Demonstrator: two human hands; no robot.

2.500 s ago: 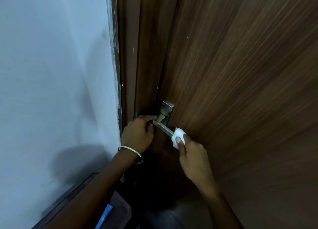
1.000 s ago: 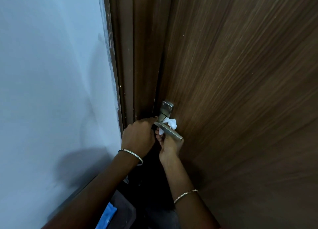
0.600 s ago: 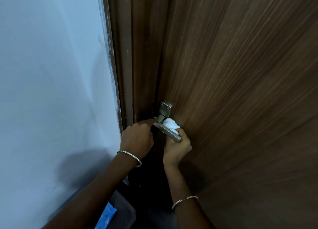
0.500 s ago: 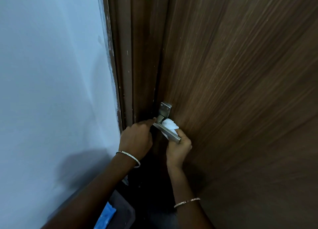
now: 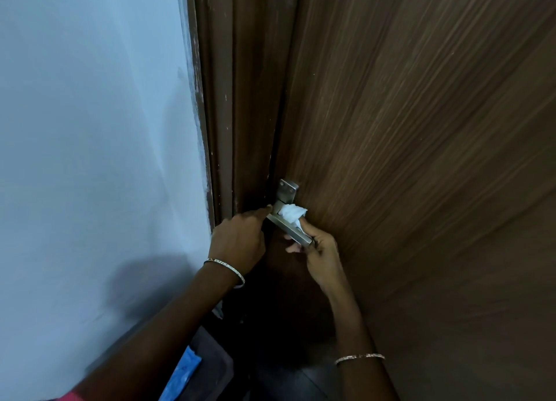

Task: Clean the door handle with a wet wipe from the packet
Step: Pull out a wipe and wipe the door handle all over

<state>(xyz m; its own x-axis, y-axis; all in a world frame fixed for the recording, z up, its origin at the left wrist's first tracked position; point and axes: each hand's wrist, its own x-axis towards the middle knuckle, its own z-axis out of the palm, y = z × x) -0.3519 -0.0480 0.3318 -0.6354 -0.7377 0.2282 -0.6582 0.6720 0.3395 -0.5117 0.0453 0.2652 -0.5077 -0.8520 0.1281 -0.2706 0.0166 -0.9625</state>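
A square-section metal door handle (image 5: 286, 226) sticks out from its plate on the dark wooden door (image 5: 421, 159). A crumpled white wet wipe (image 5: 291, 213) is pressed behind the lever near the plate, pinched in my right hand (image 5: 320, 256), whose fingers curl under and behind the lever. My left hand (image 5: 239, 239) is closed at the door's edge, its fingertip touching the lever's base. Whether it grips the edge is hidden. The blue packet (image 5: 180, 373) lies low at the bottom left, partly behind my left forearm.
A pale blue wall (image 5: 90, 159) fills the left side, meeting the brown door frame (image 5: 228, 99). The packet rests on a dark surface (image 5: 210, 367) below my arms. Both wrists wear thin bangles.
My right hand moved from the lever's outer end to underneath it, carrying the wipe up behind the lever toward the plate. My left hand has stayed at the door edge.
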